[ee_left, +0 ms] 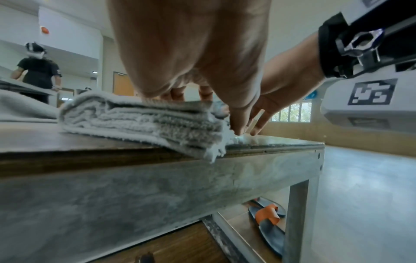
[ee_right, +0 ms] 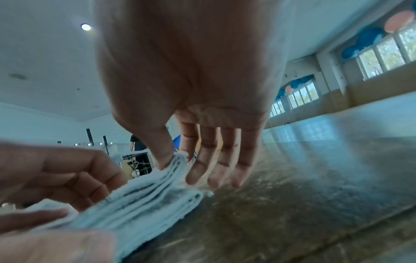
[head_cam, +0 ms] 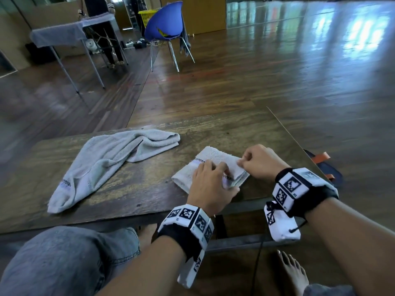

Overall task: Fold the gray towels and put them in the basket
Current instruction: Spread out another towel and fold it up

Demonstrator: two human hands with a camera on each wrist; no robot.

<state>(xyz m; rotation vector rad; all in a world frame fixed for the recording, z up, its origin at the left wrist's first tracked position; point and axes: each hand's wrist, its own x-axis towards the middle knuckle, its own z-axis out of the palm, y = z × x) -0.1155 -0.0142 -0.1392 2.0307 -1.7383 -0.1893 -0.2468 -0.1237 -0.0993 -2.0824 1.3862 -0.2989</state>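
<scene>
A gray towel (head_cam: 205, 159), folded into a thick small rectangle, lies near the front right of the wooden table (head_cam: 145, 184). My left hand (head_cam: 215, 174) sits on its near half, fingers curled on top and thumb (ee_left: 238, 124) down its right edge. My right hand (head_cam: 242, 162) pinches the upper layers at the towel's right corner between thumb and forefinger (ee_right: 178, 169); its other fingers (ee_right: 225, 167) point down at the table. The stacked layers (ee_left: 139, 122) show in the left wrist view. A second gray towel (head_cam: 111, 161) lies crumpled and unfolded to the left.
The table's right edge (head_cam: 295, 139) runs close by my right hand, with blue-and-orange sandals (head_cam: 322, 167) on the floor beyond it. Far back stand a blue chair (head_cam: 166, 24), a yellow basket (head_cam: 147, 17) and another table (head_cam: 64, 33) with a person behind it.
</scene>
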